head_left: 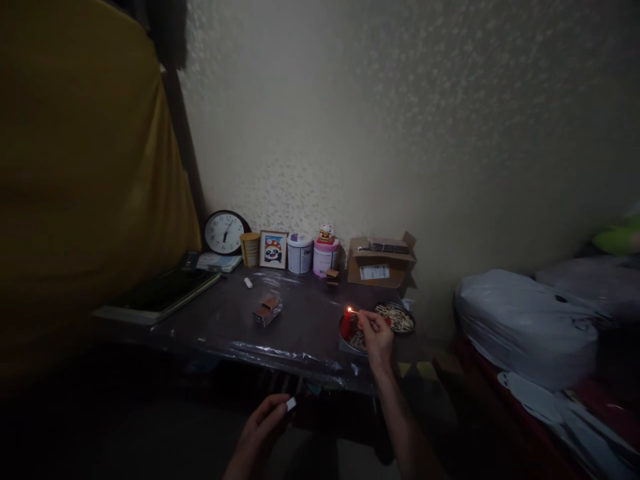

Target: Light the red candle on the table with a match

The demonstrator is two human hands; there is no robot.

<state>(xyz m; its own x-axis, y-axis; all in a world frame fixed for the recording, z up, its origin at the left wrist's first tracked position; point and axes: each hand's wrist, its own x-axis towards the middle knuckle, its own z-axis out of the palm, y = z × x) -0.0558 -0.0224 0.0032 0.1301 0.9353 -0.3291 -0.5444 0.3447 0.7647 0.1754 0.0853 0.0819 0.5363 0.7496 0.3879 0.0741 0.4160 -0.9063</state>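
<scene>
A red candle point(345, 324) stands upright in a dark round dish point(358, 342) at the table's right front. My right hand point(376, 333) pinches a thin matchstick point(353, 311) whose left end is at the candle's top, where a small flame point(349, 309) glows. Behind that hand lies a second dish of pale matchsticks point(397, 317). Low in front of the table edge, my left hand point(266, 417) holds a small box with a white end point(291, 403) between thumb and fingers. Matchboxes in clear wrap point(267, 311) lie mid-table.
Along the wall stand a clock point(225, 233), a yellow cup point(250, 249), a framed picture point(273, 250), a white tub point(299, 254), a pink tub point(326, 258) with a figurine, and a cardboard box point(380, 263). White bags point(525, 323) lie at right; a yellow cloth point(90, 160) hangs left.
</scene>
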